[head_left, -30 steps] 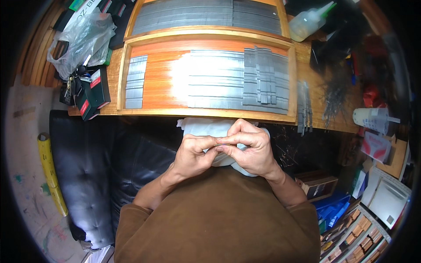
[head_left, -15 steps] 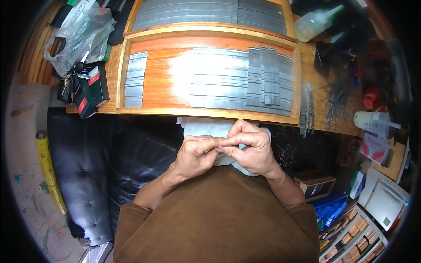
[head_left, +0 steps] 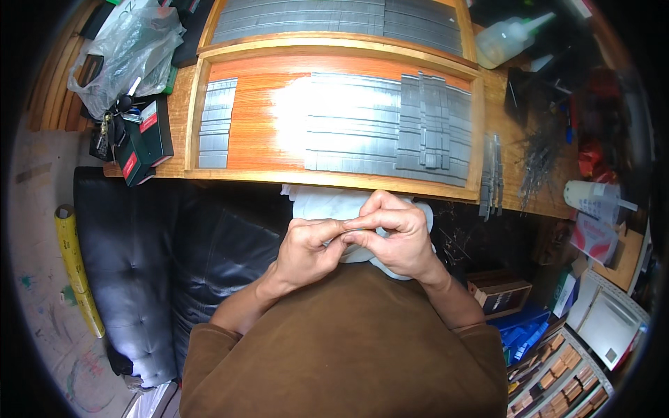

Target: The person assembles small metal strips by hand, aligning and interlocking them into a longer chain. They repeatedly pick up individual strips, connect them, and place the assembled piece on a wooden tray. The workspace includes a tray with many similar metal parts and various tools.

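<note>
Over my lap, my left hand (head_left: 310, 245) and my right hand (head_left: 396, 233) meet fingertip to fingertip. Both are closed in a pinch. Between them shows only the thin edge of a small piece (head_left: 357, 230); the fingers hide the rest, so I cannot make out its kind. Just beyond the hands lies a wooden-framed tray (head_left: 334, 183) with an orange wood-grain bottom. Flat grey strips (head_left: 352, 150) stand packed side by side across its right half, some stacked on top of others. A narrower group of grey strips (head_left: 218, 125) lies along its left end.
Behind sits a second tray of grey strips (head_left: 313, 21). Right of the tray are loose strips (head_left: 492, 174), thin dark pieces (head_left: 538, 157), a squeeze bottle (head_left: 505, 42) and a cup (head_left: 589, 197). A plastic bag (head_left: 132, 52) and boxes (head_left: 145, 143) are left. White cloth (head_left: 327, 202) covers my lap.
The hands stay pinched together in almost the same place, with a slight shift of the fingers. The tray appears a little further right in the view.
</note>
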Motion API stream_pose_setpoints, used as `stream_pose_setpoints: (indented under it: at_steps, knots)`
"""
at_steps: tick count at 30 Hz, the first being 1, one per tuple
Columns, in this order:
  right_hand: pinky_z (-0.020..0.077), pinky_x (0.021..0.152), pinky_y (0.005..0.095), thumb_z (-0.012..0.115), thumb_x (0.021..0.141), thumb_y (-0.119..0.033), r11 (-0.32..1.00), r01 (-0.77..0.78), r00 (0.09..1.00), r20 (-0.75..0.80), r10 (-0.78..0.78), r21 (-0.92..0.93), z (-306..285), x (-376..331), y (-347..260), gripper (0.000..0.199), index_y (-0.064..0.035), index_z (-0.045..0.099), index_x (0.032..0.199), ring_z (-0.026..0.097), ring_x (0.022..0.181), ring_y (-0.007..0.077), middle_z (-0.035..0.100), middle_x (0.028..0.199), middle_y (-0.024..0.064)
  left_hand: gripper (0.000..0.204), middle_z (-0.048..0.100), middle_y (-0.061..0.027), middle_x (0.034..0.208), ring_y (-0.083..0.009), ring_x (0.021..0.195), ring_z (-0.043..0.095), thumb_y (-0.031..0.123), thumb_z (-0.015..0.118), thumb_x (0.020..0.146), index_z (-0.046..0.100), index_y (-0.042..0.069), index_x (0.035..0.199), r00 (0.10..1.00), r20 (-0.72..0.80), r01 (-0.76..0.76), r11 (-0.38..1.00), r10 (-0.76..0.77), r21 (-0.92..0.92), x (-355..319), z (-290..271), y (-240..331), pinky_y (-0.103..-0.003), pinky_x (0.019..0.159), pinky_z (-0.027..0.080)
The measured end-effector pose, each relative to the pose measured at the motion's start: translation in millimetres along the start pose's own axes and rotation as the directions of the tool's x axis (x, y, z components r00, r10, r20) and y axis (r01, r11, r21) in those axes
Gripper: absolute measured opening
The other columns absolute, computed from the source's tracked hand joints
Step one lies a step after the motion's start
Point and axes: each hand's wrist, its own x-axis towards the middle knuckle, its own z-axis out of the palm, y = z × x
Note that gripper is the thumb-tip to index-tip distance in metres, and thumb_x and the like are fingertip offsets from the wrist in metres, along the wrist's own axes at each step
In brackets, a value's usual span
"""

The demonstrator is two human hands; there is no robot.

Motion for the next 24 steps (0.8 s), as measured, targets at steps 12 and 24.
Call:
stream_pose_setpoints:
  at_steps: [12, 24]
  knots:
    - [0.0553, 0.07, 0.0279, 0.083, 0.084, 0.006, 0.996, 0.077, 0.997, -0.004, -0.077, -0.045, 1.5, -2.3, -4.4, 0.024, 0.0022, 0.077, 0.107, 0.069, 0.082, 0.0162, 0.071, 0.093, 0.0087, 0.02, 0.078, -0.0164, 0.084, -0.025, 0.069, 0.077, -0.004, 0.077, 0.088, 0.079, -0.002, 0.109, 0.996, -0.086, -0.036, 0.994, 0.027, -0.108, -7.3, 6.3, -7.2, -0.032, 0.061, 0.058]
    - [0.0575, 0.075, 0.031, 0.08, 0.087, 0.006, 0.993, 0.104, 0.995, -0.007, -0.104, -0.062, -0.7, -5.9, -0.9, 0.015, 0.0013, 0.07, 0.098, 0.071, 0.083, 0.0211, 0.072, 0.093, 0.011, 0.02, 0.076, -0.0165, 0.08, -0.0231, 0.064, 0.074, -0.005, 0.077, 0.088, 0.078, -0.002, 0.108, 0.997, -0.07, -0.033, 0.995, 0.026, -0.095, -8.0, 1.9, -6.2, -0.031, 0.059, 0.056]
